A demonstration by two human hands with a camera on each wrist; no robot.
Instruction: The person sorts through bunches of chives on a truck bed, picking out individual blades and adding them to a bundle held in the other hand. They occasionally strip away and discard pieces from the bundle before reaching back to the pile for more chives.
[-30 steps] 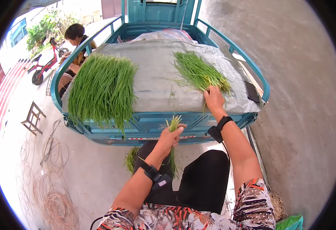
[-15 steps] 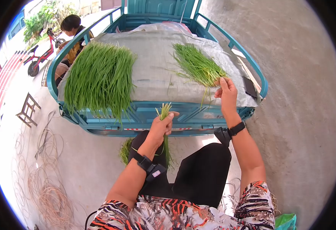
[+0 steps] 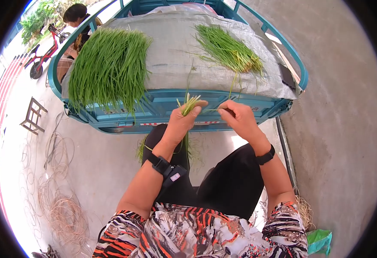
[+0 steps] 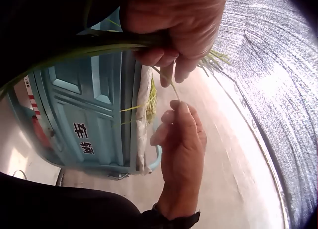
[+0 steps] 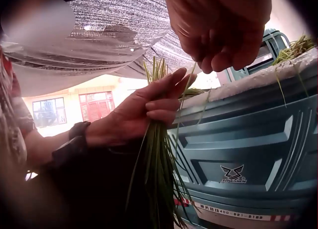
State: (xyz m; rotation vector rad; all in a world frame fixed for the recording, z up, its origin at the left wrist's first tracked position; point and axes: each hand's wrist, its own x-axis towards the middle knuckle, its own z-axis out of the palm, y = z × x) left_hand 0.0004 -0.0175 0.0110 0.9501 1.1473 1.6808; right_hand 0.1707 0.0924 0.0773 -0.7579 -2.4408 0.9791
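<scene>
left hand [image 3: 183,123] curls round a slim bunch of green stems [image 5: 158,162], pale ends poking up above the thumb and leaves trailing below. right hand [image 3: 242,121], just beside it, pinches one thin stalk [image 4: 176,91] between thumb and fingertips. both grips look narrow.

the likeliest trouble, i'd say, is in that pinch: the stalk is so fine that a hard tug could snap it, or drag neighbours out of the bunch if they are tangled. the left hand has its own balance to find. too loose, and stems could slide down, as the leaves' weight hangs unsupported; too tight, and the tender stalks could bruise. the pale ends also stand at slightly different heights, so the bunch might end up uneven.

a small pile [image 3: 227,49] lies on the right of the grey sheet [image 3: 171,51], with a few loose strands [image 3: 234,81] drooping over the near edge. a passing wrist could catch those and pull more down. on the left, the large pile [image 3: 111,69] has its leaf tips hanging past the near edge of the cart [image 3: 167,103]; a brush from a knee or sleeve might drag some off. the phone [image 3: 287,76] lies near the right edge, where a knock could tip it over.
</scene>
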